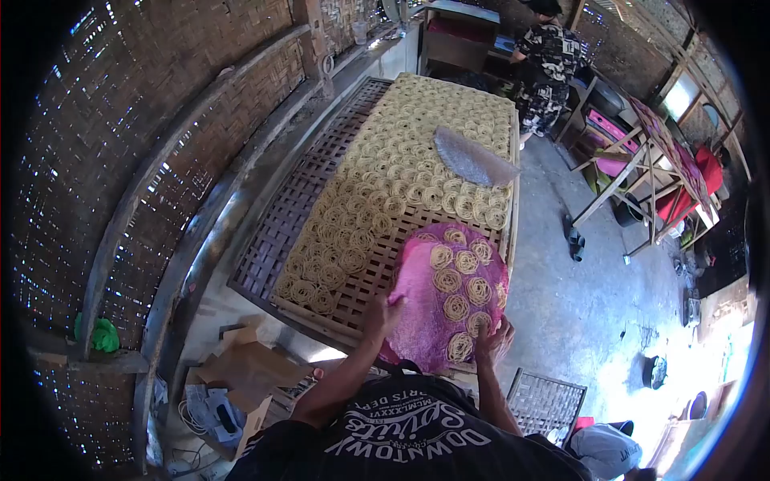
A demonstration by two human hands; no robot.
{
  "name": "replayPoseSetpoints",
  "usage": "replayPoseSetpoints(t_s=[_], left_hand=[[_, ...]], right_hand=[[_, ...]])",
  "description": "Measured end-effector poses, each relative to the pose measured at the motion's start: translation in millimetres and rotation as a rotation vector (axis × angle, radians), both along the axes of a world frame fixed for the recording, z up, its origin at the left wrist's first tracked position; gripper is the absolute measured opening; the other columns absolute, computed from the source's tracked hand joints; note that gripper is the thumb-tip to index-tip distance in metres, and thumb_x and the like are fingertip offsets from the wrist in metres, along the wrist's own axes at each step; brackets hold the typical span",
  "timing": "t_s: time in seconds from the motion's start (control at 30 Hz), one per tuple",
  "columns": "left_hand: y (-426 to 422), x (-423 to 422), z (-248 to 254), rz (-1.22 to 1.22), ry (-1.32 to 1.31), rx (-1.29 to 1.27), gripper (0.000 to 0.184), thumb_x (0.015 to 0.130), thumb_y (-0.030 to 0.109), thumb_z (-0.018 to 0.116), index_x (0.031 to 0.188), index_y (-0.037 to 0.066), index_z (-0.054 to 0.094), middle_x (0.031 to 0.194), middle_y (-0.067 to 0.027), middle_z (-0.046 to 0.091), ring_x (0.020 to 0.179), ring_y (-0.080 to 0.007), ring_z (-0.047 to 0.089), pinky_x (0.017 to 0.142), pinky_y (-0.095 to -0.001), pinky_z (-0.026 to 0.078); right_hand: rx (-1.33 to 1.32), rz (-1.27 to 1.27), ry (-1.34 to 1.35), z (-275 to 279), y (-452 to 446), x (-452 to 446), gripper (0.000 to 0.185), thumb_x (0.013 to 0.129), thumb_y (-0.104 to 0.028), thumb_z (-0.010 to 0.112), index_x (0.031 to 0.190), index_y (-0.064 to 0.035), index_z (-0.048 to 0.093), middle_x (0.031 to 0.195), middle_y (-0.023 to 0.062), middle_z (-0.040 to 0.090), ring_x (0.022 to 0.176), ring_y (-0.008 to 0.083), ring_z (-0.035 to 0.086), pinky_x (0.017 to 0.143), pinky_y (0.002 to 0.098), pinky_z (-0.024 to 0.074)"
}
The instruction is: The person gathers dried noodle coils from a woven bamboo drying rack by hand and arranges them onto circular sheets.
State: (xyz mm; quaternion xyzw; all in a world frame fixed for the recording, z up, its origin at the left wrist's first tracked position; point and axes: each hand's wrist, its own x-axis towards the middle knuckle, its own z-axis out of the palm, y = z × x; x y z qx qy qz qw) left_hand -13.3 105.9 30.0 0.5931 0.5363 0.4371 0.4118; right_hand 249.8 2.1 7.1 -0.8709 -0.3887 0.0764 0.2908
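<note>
A round pink mesh sheet (416, 276) lies in front of me over the near right part of the woven rack. Several coiled noodle nests (447, 280) sit on its right half, while its left half is bare and looks folded. My left hand (383, 314) is closed on the sheet's left edge, pinching a fold of it. At the lower right edge, my right hand (495, 341) grips the rim beside a noodle nest; some of its fingers are hidden. Rows of similar nests (417, 120) cover most of the long woven bamboo rack (353, 298).
A curved translucent sheet (473, 160) rests on the far nests. Beyond the rack stands another person (549, 68) in patterned clothes. A wooden frame stand (634, 180) is at the right, sandals (574, 239) lie on the floor, and a cardboard box (249, 365) sits at lower left.
</note>
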Motion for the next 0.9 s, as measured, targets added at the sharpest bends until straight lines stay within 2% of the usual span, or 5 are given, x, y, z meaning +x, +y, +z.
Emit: replayPoseSetpoints(t_s=[0.3, 0.5, 0.53, 0.63, 0.9], left_hand=[[-5.9, 5.1, 41.3, -0.302, 0.098, 0.183, 0.030, 0.085, 0.006, 0.063, 0.114, 0.002, 0.065, 0.110, -0.0197, 0.064, 0.100, -0.0360, 0.064, 0.084, -0.0389, 0.051], [-12.1, -5.0, 33.6, -0.373, 0.138, 0.232, 0.037, 0.081, 0.002, 0.063, 0.117, 0.007, 0.066, 0.116, -0.0175, 0.062, 0.106, -0.0355, 0.061, 0.085, -0.0389, 0.052], [-10.3, -6.3, 21.8, -0.357, 0.133, 0.215, 0.038, 0.080, 0.001, 0.063, 0.118, 0.008, 0.066, 0.115, -0.0172, 0.062, 0.106, -0.0356, 0.062, 0.085, -0.0390, 0.052], [-6.2, -11.9, 8.0, -0.325, 0.120, 0.200, 0.037, 0.081, 0.001, 0.063, 0.117, 0.008, 0.066, 0.110, -0.0158, 0.063, 0.100, -0.0330, 0.064, 0.083, -0.0370, 0.052], [44.0, -7.6, 34.3, -0.161, -0.109, -0.171, 0.033, 0.082, 0.018, 0.073, 0.111, 0.003, 0.067, 0.087, -0.0129, 0.067, 0.082, -0.0244, 0.065, 0.077, -0.0334, 0.051]], right_hand=[[0.201, 0.716, 0.060, 13.7, 132.3, 41.3, 0.097, 0.069, -0.029, 0.078, 0.149, -0.0056, 0.029, 0.149, 0.0203, 0.037, 0.138, 0.0384, 0.033, 0.113, 0.0477, 0.0293], [0.012, 1.390, -0.011, 57.4, 230.7, 6.1, 0.101, 0.059, -0.015, 0.074, 0.149, -0.0179, 0.030, 0.132, 0.0130, 0.057, 0.134, 0.0356, 0.039, 0.112, 0.0475, 0.0297], [0.048, 1.466, -0.089, 45.9, 242.5, 11.6, 0.084, 0.062, -0.020, 0.077, 0.140, -0.0153, 0.046, 0.116, 0.0132, 0.066, 0.123, 0.0353, 0.051, 0.105, 0.0457, 0.0387], [-0.377, 1.402, 0.013, 29.5, 261.4, 35.3, 0.063, 0.067, -0.029, 0.078, 0.124, -0.0110, 0.061, 0.111, 0.0151, 0.067, 0.109, 0.0351, 0.059, 0.095, 0.0437, 0.0462], [-0.250, 1.266, 0.175, 92.1, 217.4, 78.7, 0.052, 0.082, -0.039, 0.073, 0.117, -0.0006, 0.063, 0.105, 0.0182, 0.068, 0.099, 0.0309, 0.064, 0.089, 0.0387, 0.0485]])
